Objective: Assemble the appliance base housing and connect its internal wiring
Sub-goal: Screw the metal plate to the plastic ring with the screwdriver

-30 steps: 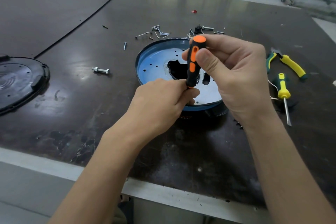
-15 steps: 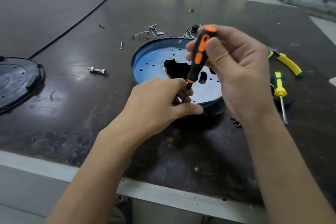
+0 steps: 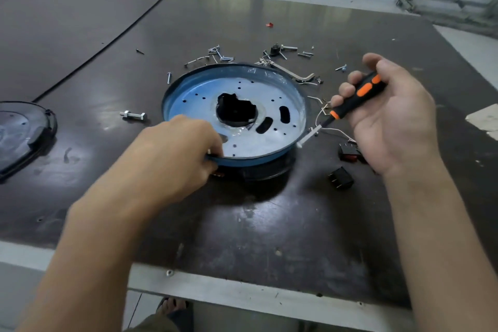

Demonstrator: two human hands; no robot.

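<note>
A round blue-rimmed base housing lies in the middle of the dark table, its pale metal plate pierced by a large black centre hole and small slots. My left hand grips the housing's near rim, fingers curled over the edge. My right hand is off to the right of the housing and holds a black-and-orange screwdriver, its tip pointing down-left toward the rim. Thin white wires trail beside the housing's right side. Two black switches lie near my right wrist.
Loose screws and metal clips are scattered behind the housing. A bolt lies to its left. A black round cover sits at the far left edge. The table's front edge is close to me.
My right hand has lifted the screwdriver off the plate and swung it out to the right. My left hand has let go of the shaft and taken the housing's near rim.
</note>
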